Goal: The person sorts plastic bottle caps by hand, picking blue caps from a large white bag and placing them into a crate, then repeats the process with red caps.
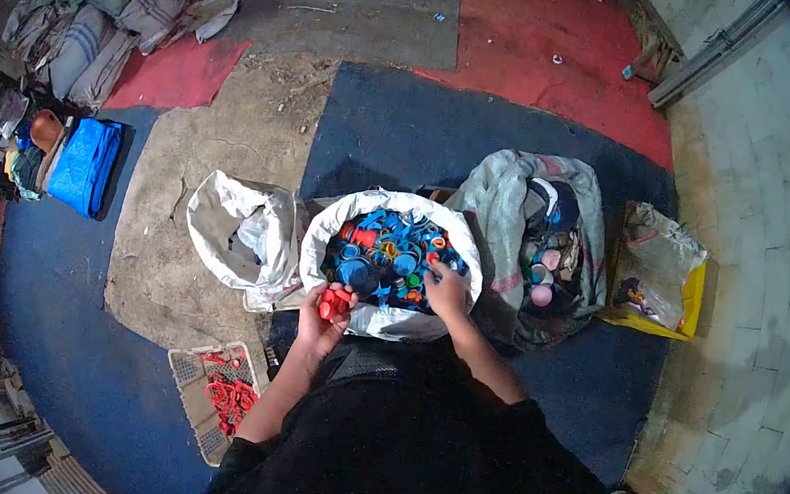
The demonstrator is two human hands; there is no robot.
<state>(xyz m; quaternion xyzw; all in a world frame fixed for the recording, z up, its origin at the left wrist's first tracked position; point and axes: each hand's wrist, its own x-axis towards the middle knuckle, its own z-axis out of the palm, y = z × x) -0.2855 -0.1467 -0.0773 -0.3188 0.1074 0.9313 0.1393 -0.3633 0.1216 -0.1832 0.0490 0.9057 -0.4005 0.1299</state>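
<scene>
A white sack (384,324) with a rolled rim stands in front of me, full of plastic bottle caps (393,247), mostly blue with some red, orange and green. Close to the sack's near left rim, my left hand (316,322) is closed around several red bottle caps (335,303). My right hand (447,293) reaches over the right side of the sack, its fingers drawn together at a small red cap (433,258). Beside my left forearm, a beige plastic basket (186,365) contains red plastic pieces (230,400).
Left of the caps stands another white sack (205,235) with clear plastic inside. A grey-green sack (493,195) of mixed items and a yellow bag (693,294) stand to the right, near a pale wall (761,299). A blue folded tarp (85,165) and piled sacks (79,51) lie left.
</scene>
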